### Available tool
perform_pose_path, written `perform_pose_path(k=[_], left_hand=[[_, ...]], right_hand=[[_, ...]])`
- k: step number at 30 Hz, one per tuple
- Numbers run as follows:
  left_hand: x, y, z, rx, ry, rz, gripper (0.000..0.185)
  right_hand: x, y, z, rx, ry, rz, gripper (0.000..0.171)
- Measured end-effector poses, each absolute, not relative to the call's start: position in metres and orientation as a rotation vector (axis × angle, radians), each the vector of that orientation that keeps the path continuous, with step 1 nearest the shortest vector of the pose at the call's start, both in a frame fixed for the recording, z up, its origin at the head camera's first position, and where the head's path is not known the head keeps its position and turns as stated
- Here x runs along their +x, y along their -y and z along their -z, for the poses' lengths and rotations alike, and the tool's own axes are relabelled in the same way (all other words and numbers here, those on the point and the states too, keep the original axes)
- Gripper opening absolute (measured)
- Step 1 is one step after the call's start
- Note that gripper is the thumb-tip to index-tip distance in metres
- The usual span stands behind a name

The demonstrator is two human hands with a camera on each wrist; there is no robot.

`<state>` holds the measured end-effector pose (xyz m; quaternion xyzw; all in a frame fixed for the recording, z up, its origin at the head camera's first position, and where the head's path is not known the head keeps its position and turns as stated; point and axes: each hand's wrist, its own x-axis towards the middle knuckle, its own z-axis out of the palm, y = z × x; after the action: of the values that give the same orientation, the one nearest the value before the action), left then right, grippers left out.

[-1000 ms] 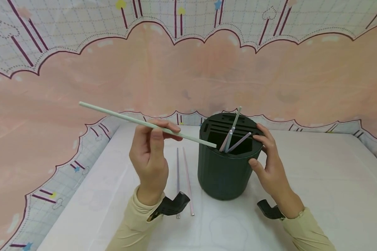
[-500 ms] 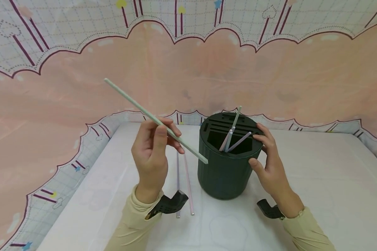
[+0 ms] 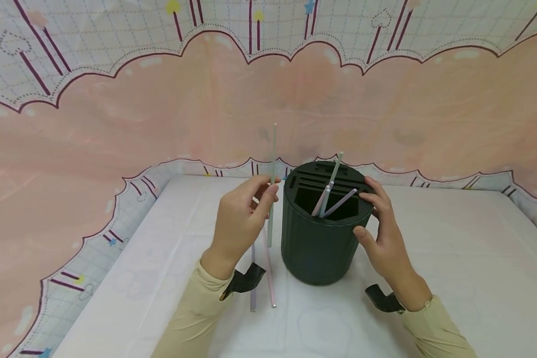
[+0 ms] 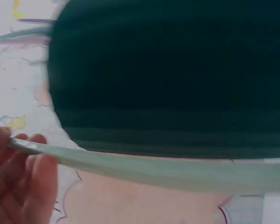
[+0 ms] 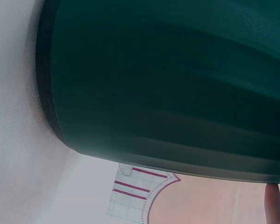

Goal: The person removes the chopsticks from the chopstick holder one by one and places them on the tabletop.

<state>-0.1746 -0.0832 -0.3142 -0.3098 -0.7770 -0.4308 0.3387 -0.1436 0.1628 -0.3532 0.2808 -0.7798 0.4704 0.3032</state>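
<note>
One pale green straw (image 3: 272, 184) stands nearly upright in the left hand (image 3: 239, 223), pinched near its middle between thumb and fingertips, just beside the left wall of the dark green holder (image 3: 317, 243), which stands on the desk (image 3: 452, 258) about midway between its side edges; the straw looks light and thin, fairly stiff yet easy to crush or kink, so a gentle pinch near the middle should steer it best. The right hand (image 3: 385, 233) rests against the holder's right side, fingers curved round its rim; the ribbed wall looks rigid and easy to steady. Several straws (image 3: 326, 199) lean inside the holder; two more straws (image 3: 261, 278) lie on the desk left of it.
</note>
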Motion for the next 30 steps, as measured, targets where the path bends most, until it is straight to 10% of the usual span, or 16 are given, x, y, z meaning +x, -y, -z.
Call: perform_pose_path(k=[19, 30], left_hand=[[-0.213, 0.112, 0.35, -0.353, 2.885, 0.506, 0.042], [-0.232, 0.132, 0.379, -0.226, 3.119, 0.621, 0.014]], right_hand=[[-0.15, -0.161, 0.353, 0.78, 2.042, -1.248, 0.068], [-0.152, -0.163, 0.353, 0.767, 2.052, -1.254, 0.068]])
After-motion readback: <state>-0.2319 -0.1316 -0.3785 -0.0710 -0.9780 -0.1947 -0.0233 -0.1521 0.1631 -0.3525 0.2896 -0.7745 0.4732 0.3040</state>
